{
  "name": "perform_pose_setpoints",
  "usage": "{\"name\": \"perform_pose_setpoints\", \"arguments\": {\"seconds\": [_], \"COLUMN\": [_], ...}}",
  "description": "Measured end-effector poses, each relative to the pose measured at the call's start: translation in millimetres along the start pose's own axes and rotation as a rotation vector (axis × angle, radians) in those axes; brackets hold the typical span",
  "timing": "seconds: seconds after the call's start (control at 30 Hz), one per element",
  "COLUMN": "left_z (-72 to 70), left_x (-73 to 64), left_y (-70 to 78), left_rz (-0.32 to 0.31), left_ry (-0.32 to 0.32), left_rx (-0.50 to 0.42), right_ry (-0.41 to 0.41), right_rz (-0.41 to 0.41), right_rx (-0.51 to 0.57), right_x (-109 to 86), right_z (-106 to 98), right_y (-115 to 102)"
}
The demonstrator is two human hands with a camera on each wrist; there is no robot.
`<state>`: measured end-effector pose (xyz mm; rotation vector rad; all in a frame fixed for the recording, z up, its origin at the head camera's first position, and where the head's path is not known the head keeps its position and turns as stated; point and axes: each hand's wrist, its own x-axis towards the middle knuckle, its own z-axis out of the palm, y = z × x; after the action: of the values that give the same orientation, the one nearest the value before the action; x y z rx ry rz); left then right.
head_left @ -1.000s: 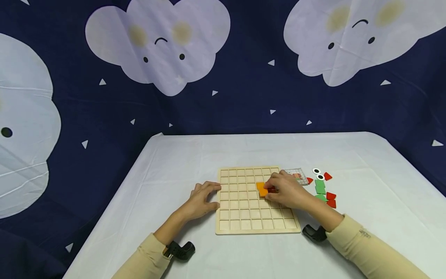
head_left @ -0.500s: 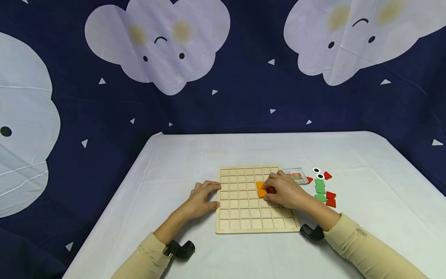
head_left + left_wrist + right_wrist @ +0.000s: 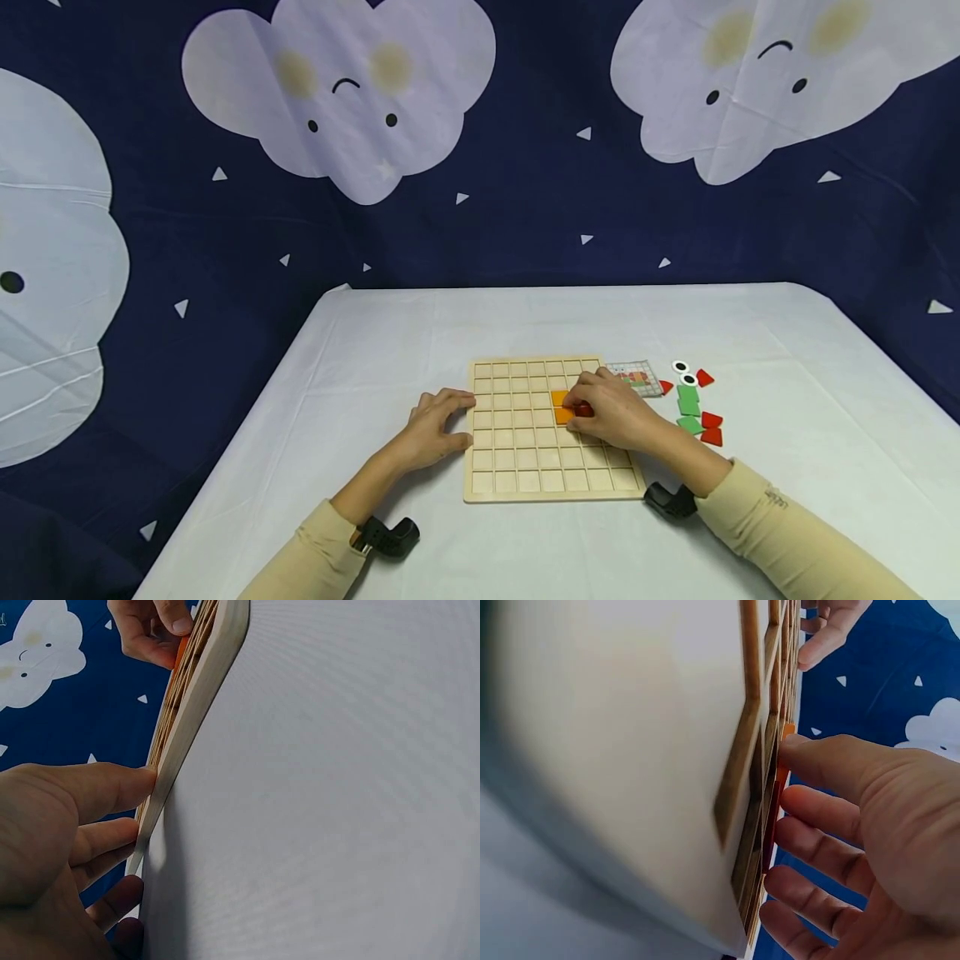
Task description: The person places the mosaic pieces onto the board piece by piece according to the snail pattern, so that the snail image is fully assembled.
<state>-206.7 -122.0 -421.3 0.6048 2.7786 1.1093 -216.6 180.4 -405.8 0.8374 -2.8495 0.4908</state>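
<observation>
A wooden grid board (image 3: 517, 460) lies on the table. My left hand (image 3: 429, 433) rests against its left edge; in the left wrist view the thumb and fingertips touch the rim (image 3: 191, 712). Over the board's right half, my right hand (image 3: 617, 410) pinches the lower orange tile (image 3: 562, 417) between thumb and forefinger. Directly behind it sits another orange tile (image 3: 558, 397). A dark red piece (image 3: 583, 410) shows under the right hand, in the cell to the right. The right wrist view shows the thumb on orange (image 3: 783, 766), with the other fingers close to the red piece.
A pattern card (image 3: 634, 377) lies past the board's right edge, partly behind the right hand. Right of it are green tiles (image 3: 688, 400), several red pieces (image 3: 712, 421) and two eye discs (image 3: 680, 367). A dark cloud-print curtain (image 3: 525, 242) hangs behind the table.
The lower orange tile, askew a second ago, has shifted slightly left and now lines up with the other orange tile in the grid. My right hand moved slightly left; the left hand stayed put.
</observation>
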Motion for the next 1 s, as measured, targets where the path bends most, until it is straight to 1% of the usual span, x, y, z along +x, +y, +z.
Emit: {"name": "perform_pose_setpoints", "arguments": {"seconds": [0.47,0.67,0.77,0.87,1.0], "left_z": [0.3,0.3,0.5,0.3,0.0], "left_x": [-1.2,-1.4,-1.1,-0.9,-0.9], "left_y": [-1.0,0.2,0.1,0.1,0.2], "left_rz": [-0.006,-0.014,-0.010,-0.008,-0.006], "left_ry": [-0.005,-0.007,-0.007,-0.005,-0.002], "left_rx": [-0.001,-0.010,-0.008,-0.004,0.001], "right_ry": [0.002,0.025,0.048,0.069,0.064], "right_rz": [0.004,0.042,0.064,0.095,0.181], "right_rx": [0.019,0.033,0.038,0.051,0.076], "right_x": [0.3,-0.2,-3.0,-8.2,-18.2], "right_z": [0.7,-8.8,-19.6,-32.5,-49.1], "right_y": [1.0,5.1,15.5,32.9,60.9]}}
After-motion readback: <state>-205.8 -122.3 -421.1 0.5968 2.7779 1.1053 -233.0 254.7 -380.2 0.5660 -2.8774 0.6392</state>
